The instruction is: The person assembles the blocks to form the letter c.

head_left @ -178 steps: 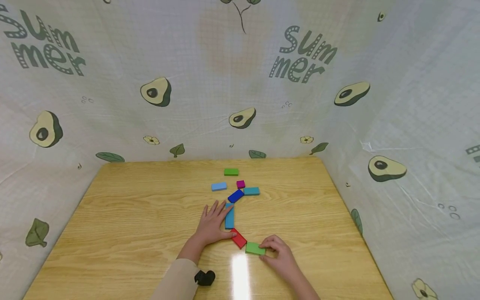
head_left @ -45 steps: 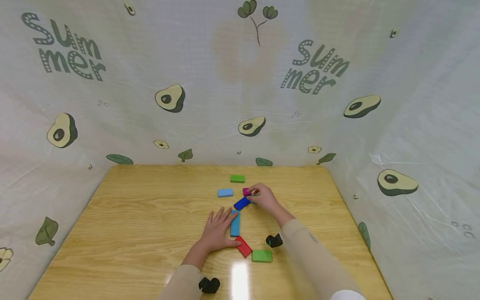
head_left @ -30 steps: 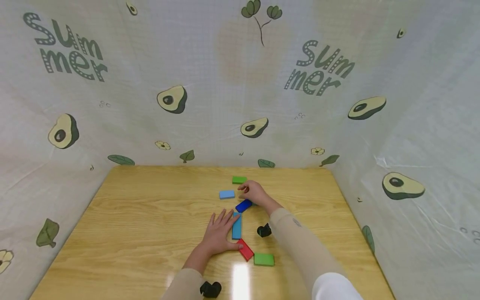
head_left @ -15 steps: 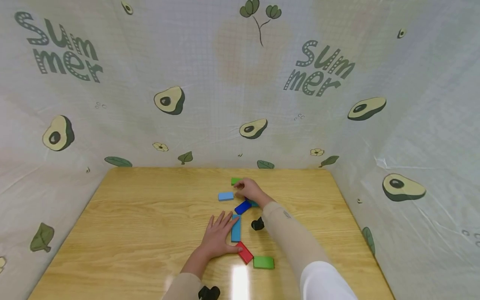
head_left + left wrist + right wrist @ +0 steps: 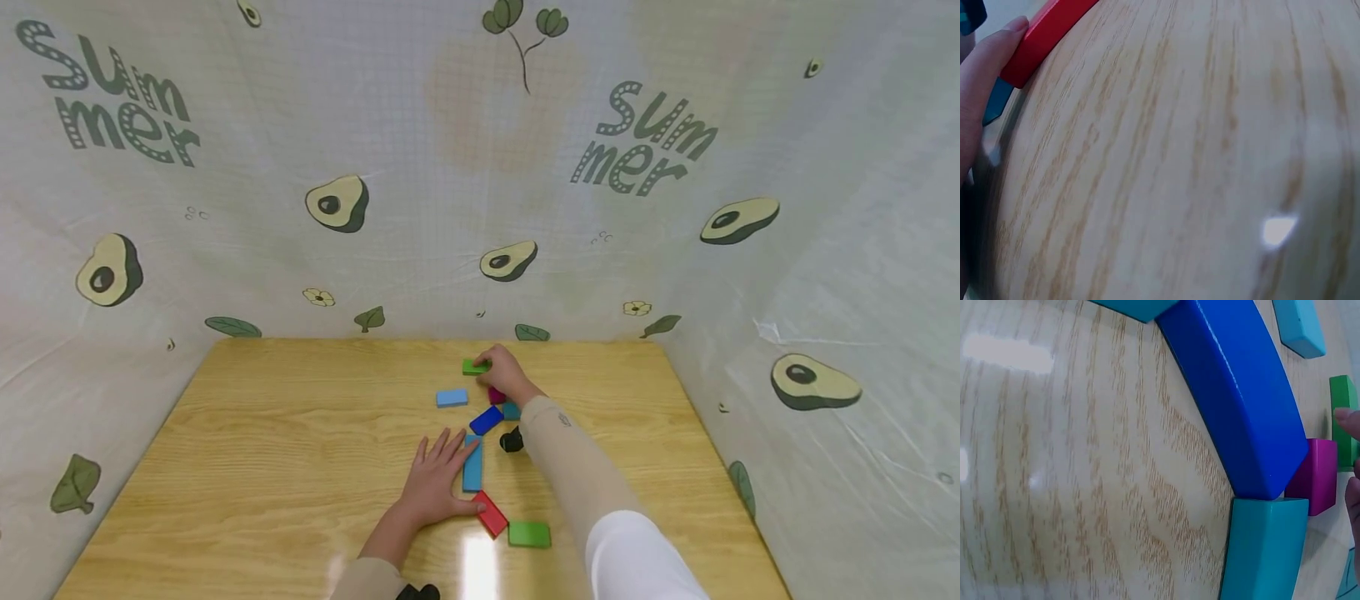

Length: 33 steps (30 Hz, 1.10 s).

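My left hand lies spread on the table. Its index fingertip rests on a long blue block, and its thumb touches a red block, also seen in the left wrist view. At the back, my right hand has curled fingers over a green block. In the right wrist view one fingertip overlaps this green block, with the thumb close by its end; I cannot tell whether they pinch it. A magenta block sits just nearer, touching the corner of a dark blue block.
A teal block meets the dark blue block's end, partly hidden by my right sleeve in the head view. A light blue block lies apart on the left. A second green block adjoins the red one. Printed cloth surrounds the wooden table.
My right hand has gone from the near green block to the magenta block, then on to the far green block. The left hand keeps its place, and the blocks show no clear shift.
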Each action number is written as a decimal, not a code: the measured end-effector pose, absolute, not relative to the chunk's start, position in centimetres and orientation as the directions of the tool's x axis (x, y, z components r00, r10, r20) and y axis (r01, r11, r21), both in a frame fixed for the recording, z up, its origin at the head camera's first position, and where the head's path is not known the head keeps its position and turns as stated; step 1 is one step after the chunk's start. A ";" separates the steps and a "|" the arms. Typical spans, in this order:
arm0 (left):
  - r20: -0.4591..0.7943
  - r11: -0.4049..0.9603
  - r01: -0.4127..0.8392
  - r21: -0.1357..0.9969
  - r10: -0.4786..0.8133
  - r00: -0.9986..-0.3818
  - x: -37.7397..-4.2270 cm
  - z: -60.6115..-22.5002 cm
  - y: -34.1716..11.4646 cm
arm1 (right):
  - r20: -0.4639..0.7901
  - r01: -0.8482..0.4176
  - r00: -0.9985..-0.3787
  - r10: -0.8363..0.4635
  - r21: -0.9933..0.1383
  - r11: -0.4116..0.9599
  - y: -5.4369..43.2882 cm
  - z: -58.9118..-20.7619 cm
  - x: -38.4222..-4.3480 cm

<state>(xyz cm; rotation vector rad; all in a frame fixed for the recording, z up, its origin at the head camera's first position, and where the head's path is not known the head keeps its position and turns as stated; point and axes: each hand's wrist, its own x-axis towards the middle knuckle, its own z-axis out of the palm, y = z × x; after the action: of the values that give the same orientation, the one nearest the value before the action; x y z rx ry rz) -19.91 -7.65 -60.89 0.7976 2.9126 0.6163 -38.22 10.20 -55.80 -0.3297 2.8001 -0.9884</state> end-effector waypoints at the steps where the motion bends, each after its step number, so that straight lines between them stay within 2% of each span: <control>1: 0.051 0.785 0.478 0.393 0.501 -0.864 -19.9 -60.9 -7.6 | -0.075 -0.153 -0.964 -0.255 -0.628 0.763 10.2 -55.9 -38.3; 10: 0.050 0.785 0.480 0.392 0.503 -0.863 -19.8 -60.7 -7.4 | -0.062 -0.184 -0.959 -0.275 -0.603 0.777 10.8 -56.0 -38.5; 23: 0.082 0.779 0.490 0.391 0.501 -0.862 -19.7 -61.1 -7.5 | -0.092 -0.171 -0.945 -0.314 -0.680 0.713 12.3 -54.3 -37.6; 33: 0.102 0.770 0.502 0.394 0.507 -0.856 -19.7 -60.7 -7.6 | -0.072 -0.208 -0.944 -0.321 -0.624 0.753 14.6 -52.8 -36.1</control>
<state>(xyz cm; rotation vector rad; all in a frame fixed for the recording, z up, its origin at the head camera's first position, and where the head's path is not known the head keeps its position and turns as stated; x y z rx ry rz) -19.74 -7.56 -60.72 0.8395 2.9454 0.6513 -36.08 14.63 -52.76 -0.4220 2.7750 -0.9576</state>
